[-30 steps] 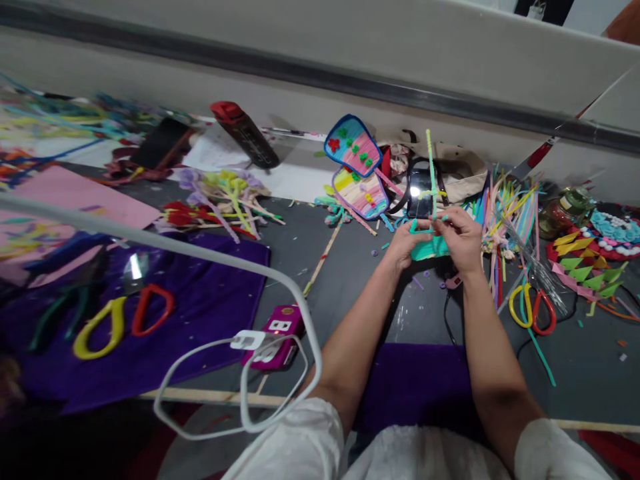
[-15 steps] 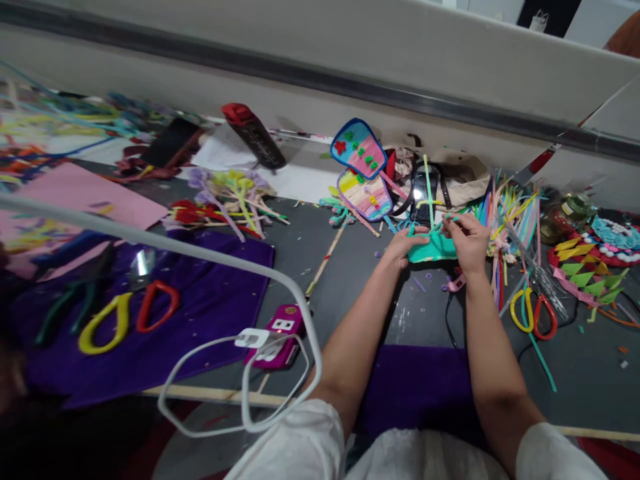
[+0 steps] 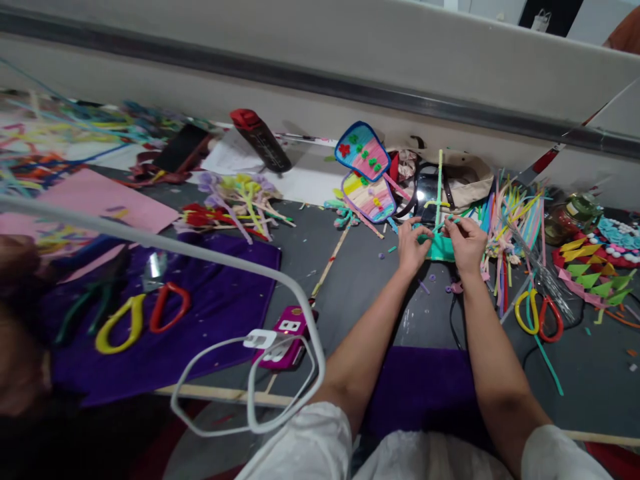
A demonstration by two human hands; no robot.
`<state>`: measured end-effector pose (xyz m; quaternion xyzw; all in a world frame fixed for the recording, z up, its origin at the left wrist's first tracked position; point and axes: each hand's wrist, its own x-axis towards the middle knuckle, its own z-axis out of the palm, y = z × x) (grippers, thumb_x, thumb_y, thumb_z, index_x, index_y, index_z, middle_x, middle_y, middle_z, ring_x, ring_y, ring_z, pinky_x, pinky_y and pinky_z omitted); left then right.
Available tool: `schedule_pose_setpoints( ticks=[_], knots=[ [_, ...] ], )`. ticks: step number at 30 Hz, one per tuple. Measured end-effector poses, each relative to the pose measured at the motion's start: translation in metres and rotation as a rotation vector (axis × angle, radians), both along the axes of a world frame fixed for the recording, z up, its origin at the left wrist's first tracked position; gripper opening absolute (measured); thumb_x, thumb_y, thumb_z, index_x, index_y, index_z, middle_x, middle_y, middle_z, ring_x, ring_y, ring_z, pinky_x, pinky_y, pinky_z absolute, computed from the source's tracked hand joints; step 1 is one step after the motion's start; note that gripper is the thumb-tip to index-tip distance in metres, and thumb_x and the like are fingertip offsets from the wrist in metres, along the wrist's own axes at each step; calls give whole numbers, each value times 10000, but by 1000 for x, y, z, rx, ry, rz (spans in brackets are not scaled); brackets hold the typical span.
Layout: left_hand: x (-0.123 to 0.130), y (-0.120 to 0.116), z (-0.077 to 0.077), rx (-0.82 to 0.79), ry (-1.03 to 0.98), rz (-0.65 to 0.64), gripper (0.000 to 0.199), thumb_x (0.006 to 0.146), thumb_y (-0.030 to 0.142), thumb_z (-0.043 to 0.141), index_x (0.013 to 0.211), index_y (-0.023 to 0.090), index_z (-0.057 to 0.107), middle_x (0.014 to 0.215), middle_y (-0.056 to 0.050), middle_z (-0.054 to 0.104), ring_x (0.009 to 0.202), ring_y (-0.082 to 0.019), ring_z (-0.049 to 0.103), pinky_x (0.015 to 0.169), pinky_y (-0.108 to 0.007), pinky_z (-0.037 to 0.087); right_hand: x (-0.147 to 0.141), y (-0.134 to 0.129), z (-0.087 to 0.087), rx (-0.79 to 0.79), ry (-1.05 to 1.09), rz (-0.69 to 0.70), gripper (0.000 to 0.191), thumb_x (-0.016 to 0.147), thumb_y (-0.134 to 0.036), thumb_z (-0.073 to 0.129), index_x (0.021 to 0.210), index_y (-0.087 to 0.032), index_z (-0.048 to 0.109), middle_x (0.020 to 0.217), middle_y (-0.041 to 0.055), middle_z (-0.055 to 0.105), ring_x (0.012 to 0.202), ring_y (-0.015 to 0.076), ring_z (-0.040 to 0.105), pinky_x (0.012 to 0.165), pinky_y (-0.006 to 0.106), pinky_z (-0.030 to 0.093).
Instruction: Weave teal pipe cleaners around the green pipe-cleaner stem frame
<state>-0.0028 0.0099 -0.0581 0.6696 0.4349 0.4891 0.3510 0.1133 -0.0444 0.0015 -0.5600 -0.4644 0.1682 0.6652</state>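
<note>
A flat teal-green craft piece (image 3: pixel 442 248), apparently fuzzy like pipe cleaners, is held up between my two hands above the grey table. My left hand (image 3: pixel 414 248) is closed on its left end, thumb and fingers pinching near the top edge. At the right end, my right hand (image 3: pixel 466 245) pinches the piece's upper edge, with a bit of green showing between the fingertips. A pale green pipe cleaner (image 3: pixel 440 183) stands upright from its top, between the hands. Small purple bits (image 3: pixel 433 277) lie on the table just below.
Two striped fan-shaped crafts (image 3: pixel 367 197) lean near a beige bag (image 3: pixel 470 181). Bundled pipe cleaners (image 3: pixel 517 213) and yellow-red scissors (image 3: pixel 527 312) lie right. A white cable (image 3: pixel 200 237) crosses over a magenta power strip (image 3: pixel 283 343). Another person's hand (image 3: pixel 20 360) is at far left.
My left hand has shifted right along the green piece, its fingers now more raised and bent. The upright pipe cleaner stands straighter. The whole view has slid slightly.
</note>
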Motion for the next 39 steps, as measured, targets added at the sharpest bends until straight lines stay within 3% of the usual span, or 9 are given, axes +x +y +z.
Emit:
schedule_pose_setpoints(
  ticks=[3,6,13,19,26,31,35,39],
  knots=[
    [3,-7,1,69,60,40,216,729,57,675,830,240,732,1336,-96,519,1340,-332,414,1153,-537,287,-3,1,-1,17,14,0,244,817,-413,703,882,-186,767,884,56,725,667,160,689,662,321,588],
    [7,-13,0,135,110,125,156,774,189,746,913,255,769,1365,-94,507,1329,-330,411,1144,-530,314,-7,0,0,47,-42,-25,233,832,-407,688,874,-192,769,853,52,731,712,170,688,705,331,585],
    [13,-15,-6,235,106,217,103,875,305,698,846,262,787,1296,-80,583,1226,-286,481,1083,-498,388,-21,-6,7,91,-176,-47,203,866,-394,655,867,-226,769,837,44,724,801,178,678,744,313,573],
    [13,-11,-9,241,37,237,47,806,199,748,783,240,754,1280,-84,546,1235,-291,492,1062,-484,403,-15,0,2,21,102,-47,271,820,-455,681,894,-196,712,876,33,704,684,151,683,621,294,589],
    [14,-3,-17,159,-104,198,79,794,218,756,728,208,714,1180,-104,566,1172,-278,548,1042,-452,429,-2,5,-1,-16,319,-62,256,779,-443,700,792,-194,641,666,-35,610,616,131,652,506,221,519],
    [13,3,-20,48,-185,193,52,732,201,757,709,218,714,1071,-90,622,1093,-262,600,984,-422,467,2,6,-3,-33,281,-71,248,791,-442,666,769,-202,609,727,-17,650,655,117,605,487,194,467],
    [10,6,-18,-53,-263,75,72,701,175,718,660,218,677,872,-40,679,908,-216,639,900,-382,494,6,8,-6,-53,413,-40,245,796,-447,633,814,-211,572,860,11,727,680,116,631,483,190,478],
    [8,8,-16,-148,-321,-35,42,692,203,721,671,207,684,805,-22,691,799,-185,628,822,-345,492,8,10,-7,-34,524,-15,260,782,-452,654,839,-220,550,859,-1,735,653,110,660,473,190,499]
  ],
)
